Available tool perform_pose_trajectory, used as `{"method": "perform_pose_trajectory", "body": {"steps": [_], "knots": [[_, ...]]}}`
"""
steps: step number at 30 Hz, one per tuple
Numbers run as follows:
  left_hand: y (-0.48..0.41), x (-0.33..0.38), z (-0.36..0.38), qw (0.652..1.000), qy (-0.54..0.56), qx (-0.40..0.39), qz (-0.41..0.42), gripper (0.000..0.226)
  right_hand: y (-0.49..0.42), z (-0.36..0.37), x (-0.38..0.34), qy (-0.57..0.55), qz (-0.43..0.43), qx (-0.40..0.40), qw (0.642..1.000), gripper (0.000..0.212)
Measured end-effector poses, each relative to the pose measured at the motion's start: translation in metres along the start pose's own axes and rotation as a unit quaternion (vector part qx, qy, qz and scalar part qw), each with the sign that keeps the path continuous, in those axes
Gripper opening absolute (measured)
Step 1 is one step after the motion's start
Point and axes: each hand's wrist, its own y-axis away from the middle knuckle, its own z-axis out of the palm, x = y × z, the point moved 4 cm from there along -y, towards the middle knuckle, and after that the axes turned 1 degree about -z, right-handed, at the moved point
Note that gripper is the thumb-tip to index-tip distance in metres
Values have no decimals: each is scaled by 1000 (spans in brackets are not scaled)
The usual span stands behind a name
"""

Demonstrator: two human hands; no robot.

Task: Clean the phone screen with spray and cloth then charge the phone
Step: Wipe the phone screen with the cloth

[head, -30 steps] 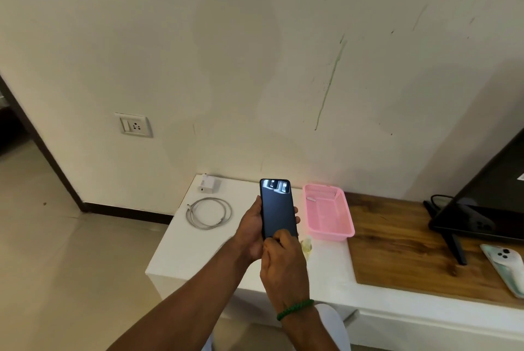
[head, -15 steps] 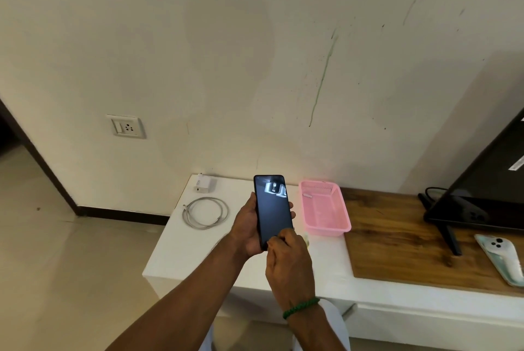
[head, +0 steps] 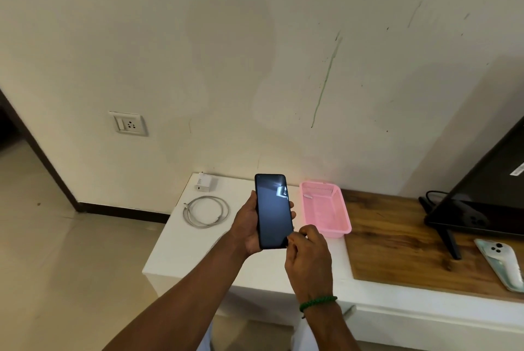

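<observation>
The phone (head: 273, 211) was held upright above the white table (head: 198, 251), screen toward the camera. The screen was dark and unlit, with a pale reflection near its upper right corner. No cracks could be made out.

The left hand (head: 246, 225) gripped the phone from behind, thumb along the left edge and fingertips wrapped over the right edge.

The right hand (head: 307, 257) had its fingers curled, with the thumb tip on the screen's lower right corner. Whether it pinched the phone or only touched it could not be told. A green band (head: 317, 302) sat on that wrist.

On the table, a white charger (head: 202, 183) stood near the wall and a coiled cable (head: 207, 211) lay just in front of it. A pink basket (head: 337, 225) sat right of the phone, beside a wooden board (head: 397, 242). A socket (head: 129, 123) was on the wall to the left.
</observation>
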Motion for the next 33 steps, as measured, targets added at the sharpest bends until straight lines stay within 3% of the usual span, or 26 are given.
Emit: {"method": "perform_pose_trajectory", "body": {"steps": [15, 25, 33], "knots": [[-1, -9, -7, 999, 4, 10, -30, 74, -36, 5, 0, 2, 3, -38, 999, 12], [-3, -12, -17, 997, -18, 66, -44, 69, -51, 15, -8, 35, 4, -61, 998, 16], [5, -12, -4, 998, 11, 56, -36, 64, -41, 26, -30, 35, -34, -95, 994, 11]]}}
